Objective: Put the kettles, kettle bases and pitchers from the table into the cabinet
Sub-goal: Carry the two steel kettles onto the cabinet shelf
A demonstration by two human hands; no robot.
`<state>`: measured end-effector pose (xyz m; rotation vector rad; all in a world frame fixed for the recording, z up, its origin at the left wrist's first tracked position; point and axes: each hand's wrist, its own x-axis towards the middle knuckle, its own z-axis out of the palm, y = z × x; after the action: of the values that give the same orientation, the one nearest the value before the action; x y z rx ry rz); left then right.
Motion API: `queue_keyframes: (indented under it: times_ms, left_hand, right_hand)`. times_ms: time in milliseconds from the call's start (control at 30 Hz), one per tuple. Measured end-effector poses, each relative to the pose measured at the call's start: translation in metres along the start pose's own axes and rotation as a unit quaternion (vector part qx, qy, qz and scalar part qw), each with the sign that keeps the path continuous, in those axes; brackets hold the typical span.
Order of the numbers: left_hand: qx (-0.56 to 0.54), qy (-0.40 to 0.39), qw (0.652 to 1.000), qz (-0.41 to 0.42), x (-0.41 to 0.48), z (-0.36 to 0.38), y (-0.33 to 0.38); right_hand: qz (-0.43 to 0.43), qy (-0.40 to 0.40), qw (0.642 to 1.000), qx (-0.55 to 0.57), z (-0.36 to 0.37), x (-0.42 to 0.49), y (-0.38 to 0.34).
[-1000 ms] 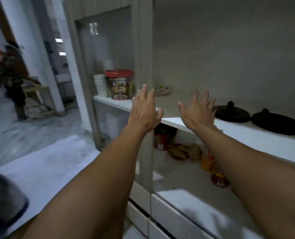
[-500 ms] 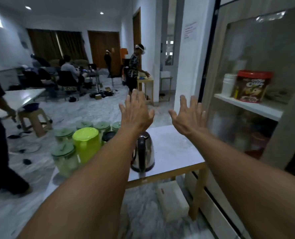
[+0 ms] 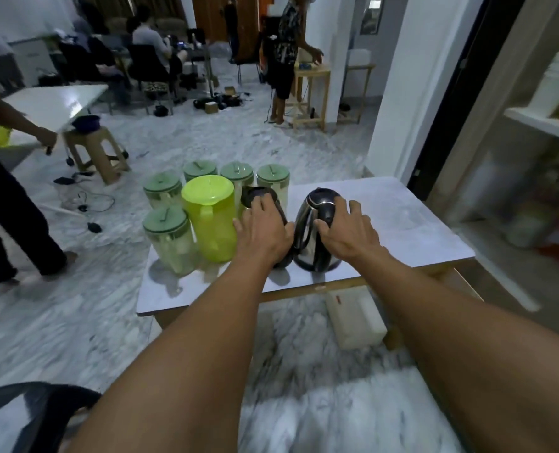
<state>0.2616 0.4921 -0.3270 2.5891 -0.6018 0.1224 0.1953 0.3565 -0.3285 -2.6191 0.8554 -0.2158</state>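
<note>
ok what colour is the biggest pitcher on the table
Lime green: the big pitcher, lid included, seen in the head view.
</note>
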Motion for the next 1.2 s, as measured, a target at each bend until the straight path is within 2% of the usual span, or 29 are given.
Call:
queue_keyframes:
  times_ms: [200, 333, 433, 533, 600, 733, 867, 1000, 1200]
  left_hand:
    - [-0.079, -0.057, 0.985, -0.146, 0.021, 0.053, -0.012]
    - [-0.176, -0.079, 0.944, -0.27, 0.051, 0.082, -0.017]
    - [-0.268, -0.089, 0.908, -0.311, 0.071, 0.099, -0.015]
    - [-0.359, -0.087, 0.867, -0.335, 0.088, 0.114, -0.01]
    - [-0.377, -0.065, 0.856, -0.347, 0.095, 0.12, -0.007]
    - [-0.366, -0.052, 0.868, -0.333, 0.098, 0.123, -0.004]
    - [-0.37, -0.026, 0.88, -0.297, 0.1, 0.11, -0.003]
    - [-0.371, -0.046, 0.904, -0.209, 0.102, 0.089, 0.011]
    - [-0.407, -0.08, 0.908, -0.065, 0.086, 0.039, 0.073]
  right_hand:
    - [0.071, -0.029, 0.992, 0.098, 0.046, 0.032, 0.019]
    - [0.168, -0.026, 0.967, 0.192, 0.064, 0.064, 0.022]
    - [0.234, -0.03, 0.939, 0.252, 0.071, 0.09, 0.029]
    - [0.228, -0.057, 0.918, 0.319, 0.079, 0.106, 0.037]
    - [0.221, -0.065, 0.907, 0.352, 0.084, 0.113, 0.042]
    - [0.217, -0.077, 0.895, 0.383, 0.086, 0.122, 0.05]
    - [0.225, -0.024, 0.891, 0.393, 0.072, 0.119, 0.063]
    - [0.245, 0.058, 0.88, 0.403, 0.044, 0.104, 0.075]
    - [0.286, 0.245, 0.838, 0.396, -0.031, 0.046, 0.083]
